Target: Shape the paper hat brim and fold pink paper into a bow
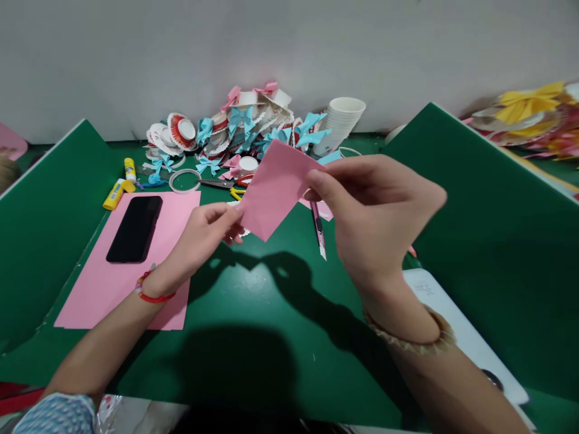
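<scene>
A small pink sheet of paper (279,188) is held up above the green table between my two hands. My left hand (210,226) pinches its left edge, thumb in front. At the upper right corner, my right hand (368,211) grips the paper between thumb and fingers. The sheet is tilted and looks flat. Below and behind it, a box cutter (318,232) with its blade out lies on the table. Scissors (217,183) rest behind the paper, which partly hides them. More pink paper scraps (324,210) lie near the cutter.
Larger pink sheets (88,289) with a black phone (136,229) on them lie at left, near glue sticks (114,194). A tape roll (185,180), bow-decorated paper crafts (242,120) and stacked paper cups (341,123) stand behind. Green dividers (488,241) flank a white board (456,325).
</scene>
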Motion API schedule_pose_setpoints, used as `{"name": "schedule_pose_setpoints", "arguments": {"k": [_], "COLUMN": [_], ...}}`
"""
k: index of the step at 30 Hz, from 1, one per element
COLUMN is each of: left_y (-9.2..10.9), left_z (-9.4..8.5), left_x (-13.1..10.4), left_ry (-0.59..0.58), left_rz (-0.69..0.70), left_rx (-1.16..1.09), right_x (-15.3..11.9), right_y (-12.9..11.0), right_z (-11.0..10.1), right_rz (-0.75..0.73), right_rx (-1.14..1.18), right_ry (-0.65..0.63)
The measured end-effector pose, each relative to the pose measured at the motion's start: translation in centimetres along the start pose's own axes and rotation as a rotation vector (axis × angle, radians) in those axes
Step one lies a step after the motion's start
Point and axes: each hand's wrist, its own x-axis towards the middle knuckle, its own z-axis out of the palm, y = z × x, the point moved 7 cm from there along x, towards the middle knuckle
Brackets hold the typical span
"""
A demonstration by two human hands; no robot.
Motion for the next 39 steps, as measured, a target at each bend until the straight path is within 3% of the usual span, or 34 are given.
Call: {"name": "schedule_pose_setpoints", "arguments": {"k": [2,3,5,8,11,15,20,25,28,33,39], "left_y": [-1.2,-1.5,-1.2,0.2,1.8,3.5,3.9,3.1,2.5,2.0,1.7], "left_z": [0.7,1.4,1.8,0.6,-1.3,-2.3,-2.4,-1.9,-1.5,-1.0,-0.8], "left_x": [0.4,0.3,0.2,0.2,-0.4,-1.8,-2.3,-2.2,-2.2,-2.2,-2.2], "left_ry": [-0.145,-0.246,-0.322,-0.162,0.075,0.253,0.328,0.298,0.294,0.299,0.296], "left_rz": [-0.204,-0.290,-0.342,-0.204,0.015,0.232,0.276,0.221,0.203,0.170,0.159], "left_rx": [-0.082,-0.152,-0.291,-0.349,-0.274,-0.059,0.064,-0.038,-0.080,-0.116,-0.136], "right_x": [-0.5,-1.0,-2.1,-3.5,-4.1,-4.4,-3.4,-0.9,-1.3,-2.2,-2.2], "right_y": [-2.2,-3.1,-4.0,-4.3,-4.8,-4.7,-3.7,-1.0,0.5,1.5,1.3], "right_z": [0.3,1.0,2.8,4.5,5.2,5.5,5.3,3.6,4.1,4.9,4.9], "right_rz": [-0.269,-0.385,-0.525,-0.594,-0.697,-0.742,-0.524,-0.002,0.206,0.320,0.337], "right_rx": [-0.103,-0.122,-0.123,-0.135,-0.199,-0.299,-0.173,0.001,0.070,0.144,0.122], "right_ry": [-0.061,-0.172,-0.464,-0.760,-0.830,-0.844,-0.834,-0.426,-0.406,-0.431,-0.467]}}
